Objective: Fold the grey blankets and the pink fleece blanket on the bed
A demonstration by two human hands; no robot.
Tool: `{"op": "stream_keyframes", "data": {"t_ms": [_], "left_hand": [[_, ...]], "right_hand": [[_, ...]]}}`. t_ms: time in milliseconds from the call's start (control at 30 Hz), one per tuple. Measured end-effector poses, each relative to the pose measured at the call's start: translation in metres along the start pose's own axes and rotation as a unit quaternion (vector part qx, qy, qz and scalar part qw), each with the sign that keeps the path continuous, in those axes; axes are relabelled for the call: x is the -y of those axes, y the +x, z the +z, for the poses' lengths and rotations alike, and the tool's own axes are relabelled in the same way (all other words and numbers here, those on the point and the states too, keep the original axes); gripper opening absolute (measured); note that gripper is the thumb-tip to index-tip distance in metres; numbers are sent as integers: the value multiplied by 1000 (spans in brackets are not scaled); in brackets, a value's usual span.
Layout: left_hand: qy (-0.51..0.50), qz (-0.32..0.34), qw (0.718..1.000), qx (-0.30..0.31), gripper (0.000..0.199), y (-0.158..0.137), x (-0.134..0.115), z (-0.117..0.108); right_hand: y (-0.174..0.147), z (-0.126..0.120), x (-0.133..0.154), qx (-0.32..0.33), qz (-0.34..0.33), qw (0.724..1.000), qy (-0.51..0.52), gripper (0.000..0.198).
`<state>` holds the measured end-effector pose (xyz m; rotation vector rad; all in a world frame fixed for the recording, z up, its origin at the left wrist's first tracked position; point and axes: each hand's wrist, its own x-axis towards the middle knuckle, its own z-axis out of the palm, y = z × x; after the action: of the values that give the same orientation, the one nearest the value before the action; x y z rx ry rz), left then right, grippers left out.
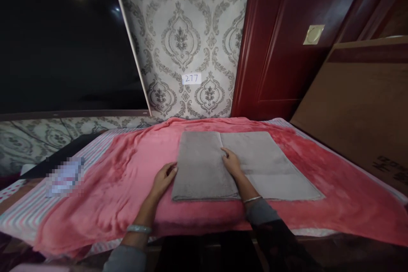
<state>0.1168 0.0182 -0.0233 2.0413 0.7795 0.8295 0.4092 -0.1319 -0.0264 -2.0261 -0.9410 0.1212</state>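
A grey cloth point(204, 170) with a soft, short-pile look lies flat, its left part folded over so that the flap's edge runs down the middle. On the right a lighter single stretch of it shows. My left hand point(163, 179) is at the cloth's left edge, thumb and fingers closed together on the fold. At the flap's inner edge, my right hand point(232, 162) has its fingers curled on the fabric, the index finger toward the top; its thumb is hidden. Beneath the cloth spreads a rumpled pink blanket point(149, 144).
Striped bedding point(92, 148) shows under the blanket. A blurred-out packet point(65, 177) lies at left. Behind are a large black screen point(70, 51), a patterned wall point(197, 17) with a paper label point(191, 78), and a dark red panel point(270, 51). A cardboard box point(357, 106) leans at right.
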Motion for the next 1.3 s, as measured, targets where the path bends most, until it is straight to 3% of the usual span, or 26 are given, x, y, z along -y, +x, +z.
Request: {"op": "stream_keyframes", "data": {"t_ms": [267, 500, 700, 1000, 1133, 1300], "left_hand": [[84, 45, 995, 9, 41, -1, 0, 5], [106, 31, 994, -14, 35, -3, 0, 9], [109, 28, 994, -16, 33, -2, 0, 10], [102, 27, 994, -12, 42, 0, 3, 8], [99, 64, 993, 7, 62, 1, 8, 7], [139, 100, 985, 31, 58, 3, 13, 6]], "right_hand": [[-8, -7, -15, 32, -16, 998, 42, 61], [-14, -9, -18, 31, -42, 994, 95, 59], [-18, -12, -18, 22, -28, 997, 73, 62], [-7, -12, -11, 14, -12, 999, 29, 57], [12, -14, -4, 18, -15, 1000, 12, 53], [14, -6, 4, 4, -29, 1000, -11, 45]]}}
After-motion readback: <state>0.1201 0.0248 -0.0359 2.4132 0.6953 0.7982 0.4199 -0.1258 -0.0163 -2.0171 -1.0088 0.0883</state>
